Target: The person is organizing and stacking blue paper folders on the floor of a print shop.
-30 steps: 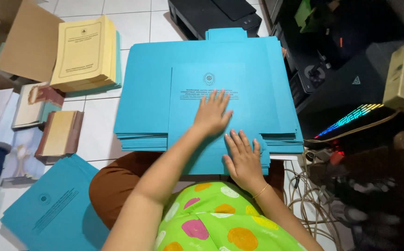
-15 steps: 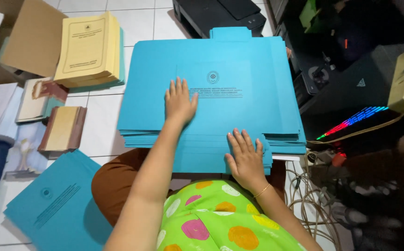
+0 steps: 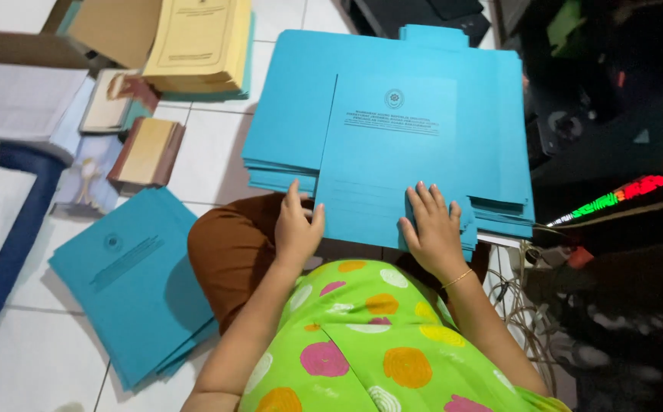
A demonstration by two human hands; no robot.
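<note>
The lower sheets of the blue folder stack (image 3: pixel 392 114) are covered by the top folder, so only their stepped edges are seen. Its near edge is partly hidden under the left hand (image 3: pixel 299 225) and the right hand (image 3: pixel 432 229), and the left palm cannot be seen. The print on the top folder is too small to be made out. The yellow booklet pile (image 3: pixel 198 38) and the cardboard box (image 3: pixel 114 27) are cut off by the top edge. The second blue stack (image 3: pixel 129 275) on the floor is partly hidden behind the brown-clad knee (image 3: pixel 228 252). The dark equipment (image 3: pixel 614 114) at the right is lost in shadow, and the cables (image 3: pixel 526 305) below it are blurred.
</note>
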